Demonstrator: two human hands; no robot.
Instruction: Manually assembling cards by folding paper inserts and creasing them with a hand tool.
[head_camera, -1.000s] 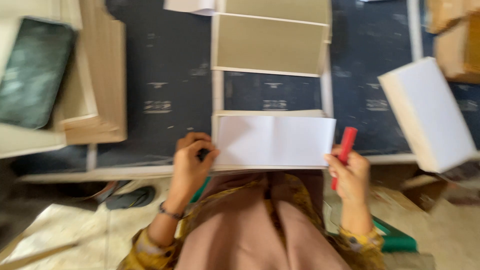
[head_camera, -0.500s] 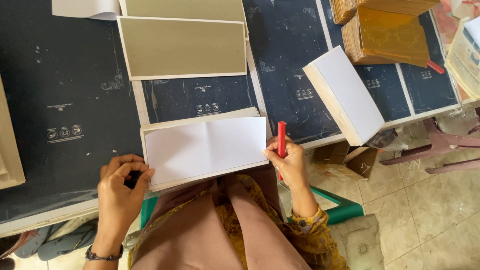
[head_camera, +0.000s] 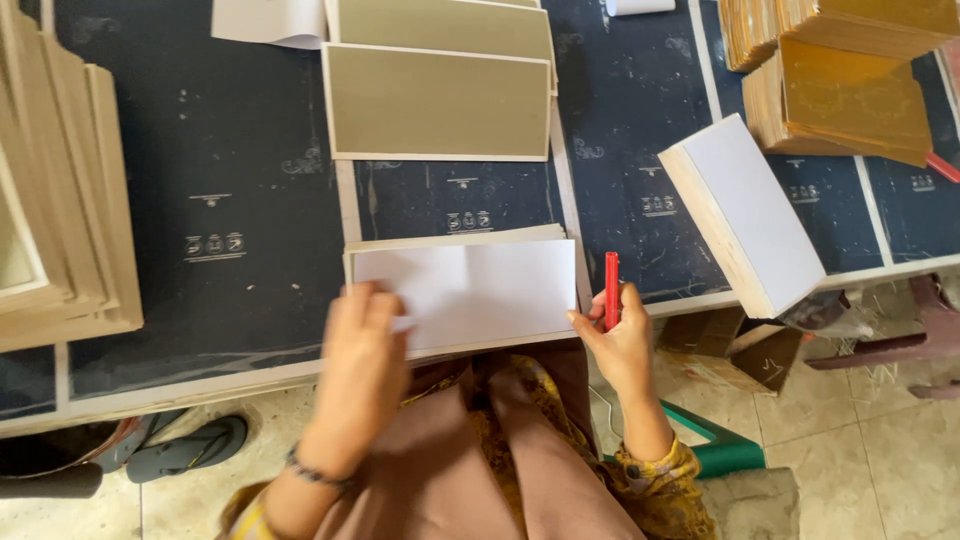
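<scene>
Here your left hand (head_camera: 365, 340) lies flat, fingers spread, on the white sheet (head_camera: 470, 290) to pin it at the tabletop (head_camera: 250, 200) edge; just right of the sheet, your right hand (head_camera: 618, 340) pinches a red marker (head_camera: 611, 288) upright, ready.

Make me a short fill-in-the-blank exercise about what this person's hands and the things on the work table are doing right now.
1. The right hand grips a marker whose colour is ____.
2. The left hand rests on the ____ edge of the white sheet.
3. The thick white block of paper lies to the ____ of the white sheet.
4. The olive board lies on a work table with a ____ surface.

Missing words: red; left; right; dark
</scene>
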